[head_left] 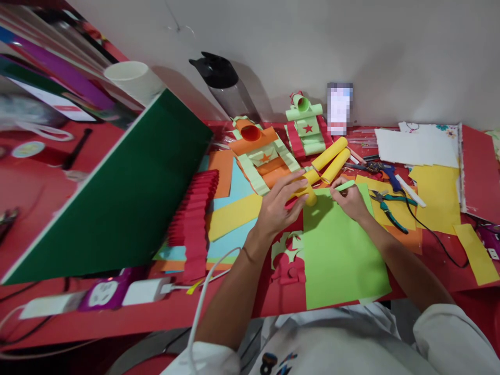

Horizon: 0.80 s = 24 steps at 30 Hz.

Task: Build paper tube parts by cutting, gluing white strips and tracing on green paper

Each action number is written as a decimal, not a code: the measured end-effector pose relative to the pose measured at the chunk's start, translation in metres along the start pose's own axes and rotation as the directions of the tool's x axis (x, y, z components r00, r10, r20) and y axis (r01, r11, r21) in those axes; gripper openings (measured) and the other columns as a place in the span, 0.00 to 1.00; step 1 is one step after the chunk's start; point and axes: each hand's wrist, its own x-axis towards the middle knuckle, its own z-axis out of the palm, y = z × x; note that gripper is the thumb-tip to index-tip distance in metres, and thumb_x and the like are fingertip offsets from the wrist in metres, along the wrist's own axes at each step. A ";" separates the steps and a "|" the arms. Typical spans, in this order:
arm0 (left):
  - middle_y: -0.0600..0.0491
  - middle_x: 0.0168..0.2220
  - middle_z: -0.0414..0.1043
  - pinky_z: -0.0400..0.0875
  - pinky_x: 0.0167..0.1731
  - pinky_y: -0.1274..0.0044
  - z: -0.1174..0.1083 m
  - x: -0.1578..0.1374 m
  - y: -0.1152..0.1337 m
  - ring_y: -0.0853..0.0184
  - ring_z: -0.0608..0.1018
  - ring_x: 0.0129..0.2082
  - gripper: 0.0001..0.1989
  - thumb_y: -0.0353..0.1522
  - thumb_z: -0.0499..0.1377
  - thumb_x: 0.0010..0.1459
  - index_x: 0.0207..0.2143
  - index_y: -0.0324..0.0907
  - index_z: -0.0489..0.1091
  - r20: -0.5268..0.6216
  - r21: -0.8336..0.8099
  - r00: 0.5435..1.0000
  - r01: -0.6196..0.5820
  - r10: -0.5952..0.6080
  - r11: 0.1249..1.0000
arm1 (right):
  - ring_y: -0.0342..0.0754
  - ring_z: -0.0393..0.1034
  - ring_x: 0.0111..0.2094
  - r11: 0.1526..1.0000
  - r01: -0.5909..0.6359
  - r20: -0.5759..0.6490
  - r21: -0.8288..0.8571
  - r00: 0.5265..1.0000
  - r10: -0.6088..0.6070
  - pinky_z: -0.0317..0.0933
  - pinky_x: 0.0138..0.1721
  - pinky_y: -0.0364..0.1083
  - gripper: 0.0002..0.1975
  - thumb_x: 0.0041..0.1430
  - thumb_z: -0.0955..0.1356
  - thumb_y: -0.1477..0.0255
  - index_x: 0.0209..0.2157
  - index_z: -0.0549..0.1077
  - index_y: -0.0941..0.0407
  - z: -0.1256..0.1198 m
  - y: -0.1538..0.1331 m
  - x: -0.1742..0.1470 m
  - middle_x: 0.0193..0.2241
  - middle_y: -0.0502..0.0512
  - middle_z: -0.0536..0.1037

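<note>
My left hand [279, 200] is closed round a short yellow paper tube [310, 198], whose end rests at the upper left of a light green paper sheet [346, 250]. A slim light green pen [344, 186] is pinched in my right hand [349, 200], near the sheet's top edge, a little right of the tube. Two longer yellow paper rolls [330, 153] lie just beyond my hands. Behind my left hand stands an orange and pale green paper model [265, 156] with a star. A smaller green and red paper model [307, 127] is beside it.
Pliers [388, 208], a blue glue gun [390, 177] with its cord and yellow paper [437, 200] lie to the right. A phone [339, 109] leans on the wall near a bottle [230, 88]. A green board [117, 198] slants at left, beside a purple power strip [105, 292].
</note>
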 end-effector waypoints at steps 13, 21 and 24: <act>0.48 0.55 0.71 0.68 0.65 0.57 -0.005 0.013 -0.013 0.56 0.74 0.61 0.15 0.41 0.58 0.71 0.57 0.51 0.68 -0.537 -0.119 0.804 0.226 -0.254 0.967 | 0.45 0.72 0.27 0.992 0.026 0.008 -0.121 1.000 -0.026 0.61 0.30 0.43 0.08 0.62 0.69 0.62 0.35 0.72 0.52 0.000 -0.006 -0.002 0.26 0.47 0.77; 0.47 0.54 0.73 0.70 0.62 0.59 -0.004 0.010 -0.008 0.57 0.76 0.59 0.14 0.39 0.58 0.71 0.56 0.49 0.69 -0.455 -0.083 0.875 0.143 -0.165 0.986 | 0.46 0.75 0.29 0.991 0.034 0.048 -0.129 0.998 -0.028 0.65 0.33 0.44 0.09 0.63 0.70 0.62 0.38 0.77 0.53 0.002 -0.003 -0.002 0.31 0.49 0.82; 0.45 0.53 0.74 0.74 0.57 0.60 -0.002 0.004 -0.006 0.56 0.78 0.58 0.15 0.41 0.56 0.71 0.56 0.47 0.67 -0.290 0.009 0.948 0.142 -0.133 0.990 | 0.46 0.76 0.29 0.988 0.044 0.051 -0.145 0.998 -0.037 0.65 0.33 0.44 0.08 0.62 0.70 0.63 0.38 0.78 0.52 0.003 -0.003 -0.002 0.31 0.49 0.82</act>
